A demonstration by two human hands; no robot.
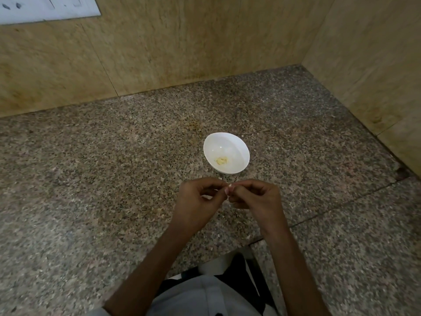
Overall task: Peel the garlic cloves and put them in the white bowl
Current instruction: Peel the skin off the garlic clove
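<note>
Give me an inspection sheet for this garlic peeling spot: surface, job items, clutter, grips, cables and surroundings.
Surface: speckled brown granite counter, with a brownish stain behind the bowl.
Job's things: round white bowl holding yellowish peeled garlic pieces; small pale garlic clove pinched between both hands, nearer than the bowl.
Clutter: tiny white scrap on the counter by the bowl's near side, possibly peel.
Grips: left hand and right hand both pinch the clove at the fingertips.
Cables: nothing seen.
Surroundings: beige stone wall panels on two sides; white switch plate top left.
</note>
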